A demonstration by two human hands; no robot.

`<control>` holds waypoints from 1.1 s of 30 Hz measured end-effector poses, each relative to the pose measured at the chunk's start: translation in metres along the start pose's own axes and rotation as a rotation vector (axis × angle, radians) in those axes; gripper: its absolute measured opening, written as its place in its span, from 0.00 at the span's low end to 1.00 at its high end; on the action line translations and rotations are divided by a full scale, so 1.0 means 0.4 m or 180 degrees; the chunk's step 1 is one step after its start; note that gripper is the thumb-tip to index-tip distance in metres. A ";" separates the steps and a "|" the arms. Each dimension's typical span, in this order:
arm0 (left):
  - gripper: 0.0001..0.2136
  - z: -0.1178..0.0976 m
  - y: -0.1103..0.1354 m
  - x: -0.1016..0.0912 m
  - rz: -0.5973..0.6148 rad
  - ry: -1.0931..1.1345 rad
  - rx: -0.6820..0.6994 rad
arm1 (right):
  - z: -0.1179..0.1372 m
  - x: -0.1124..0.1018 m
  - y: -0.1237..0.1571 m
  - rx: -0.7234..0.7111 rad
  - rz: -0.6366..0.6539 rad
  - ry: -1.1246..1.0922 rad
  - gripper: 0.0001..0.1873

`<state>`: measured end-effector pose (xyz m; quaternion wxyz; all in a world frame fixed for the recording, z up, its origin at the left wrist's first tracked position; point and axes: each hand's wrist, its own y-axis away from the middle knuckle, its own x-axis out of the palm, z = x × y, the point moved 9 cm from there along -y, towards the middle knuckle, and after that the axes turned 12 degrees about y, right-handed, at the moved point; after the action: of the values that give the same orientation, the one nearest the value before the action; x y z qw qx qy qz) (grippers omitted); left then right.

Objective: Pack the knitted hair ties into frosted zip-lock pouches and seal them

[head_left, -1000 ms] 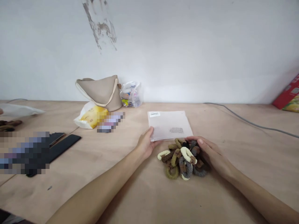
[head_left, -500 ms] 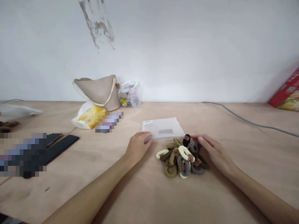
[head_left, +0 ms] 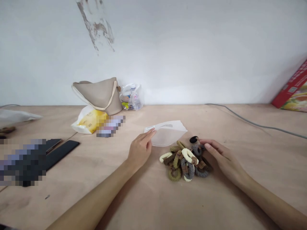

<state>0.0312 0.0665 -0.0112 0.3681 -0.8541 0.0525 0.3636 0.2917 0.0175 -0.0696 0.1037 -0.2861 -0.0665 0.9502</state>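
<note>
A heap of several fuzzy hair ties (head_left: 185,163) in brown, olive, grey and cream lies on the wooden table (head_left: 153,198). My left hand (head_left: 140,149) pinches the near left corner of a frosted white plastic bag (head_left: 168,134) and lifts that edge off the table, so the bag bends. My right hand (head_left: 222,158) rests flat against the right side of the heap, fingers stretched out and touching the ties. One black hair tie (head_left: 193,139) lies apart at the heap's far edge.
A beige bucket bag (head_left: 99,94), a clear pouch of small items (head_left: 130,95) and a yellow packet in plastic (head_left: 90,121) stand at the back left. Dark flat objects (head_left: 61,150) lie at left. A grey cable (head_left: 251,123) runs right; a red box (head_left: 291,91) leans at the wall.
My left hand has drawn the plastic bag toward me and raised its near edge, so it went from lying flat to curled. My right hand stayed against the heap.
</note>
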 end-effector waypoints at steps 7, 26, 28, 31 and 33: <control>0.21 -0.024 0.001 -0.012 -0.0010 0.0279 -0.0003 | 0.008 -0.037 0.076 -0.0144 -0.0146 0.0300 0.16; 0.20 -0.052 -0.001 0.003 0.0181 0.0531 0.0027 | 0.207 -0.108 0.175 -0.2249 -0.0759 0.0902 0.22; 0.21 -0.066 -0.003 0.007 0.0297 0.0551 0.0049 | 0.262 -0.109 0.169 -0.2556 -0.1001 0.0949 0.23; 0.23 -0.088 -0.002 0.013 0.0496 0.0578 0.0098 | 0.335 -0.054 0.128 -0.2891 -0.0938 0.1121 0.18; 0.25 -0.092 0.001 0.016 0.0597 0.0573 0.0043 | 0.359 -0.008 0.084 -0.2840 -0.0746 0.1273 0.13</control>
<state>0.0573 0.0430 0.0014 0.3321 -0.8721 0.1674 0.3179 0.2089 -0.0254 0.0448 0.0880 -0.4697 -0.4768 0.7377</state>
